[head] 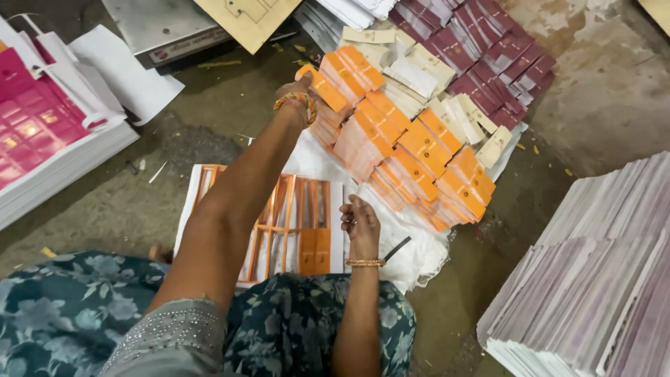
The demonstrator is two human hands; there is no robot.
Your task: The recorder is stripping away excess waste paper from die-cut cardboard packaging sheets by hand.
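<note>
Left hand (299, 89) pinches an orange card (325, 89) at the card pile (412, 150); best set flush. Right hand (359, 222) rests loosely curled, empty, on the punched sheet (279, 223).

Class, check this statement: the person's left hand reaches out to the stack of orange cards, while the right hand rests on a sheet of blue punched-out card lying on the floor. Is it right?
Not quite. The head view shows the left hand at the orange cards, but the sheet under the right hand is orange and white, not blue. It lies on the floor as stated.

Card stacks (412, 150) on concrete floor (600, 91)
</note>
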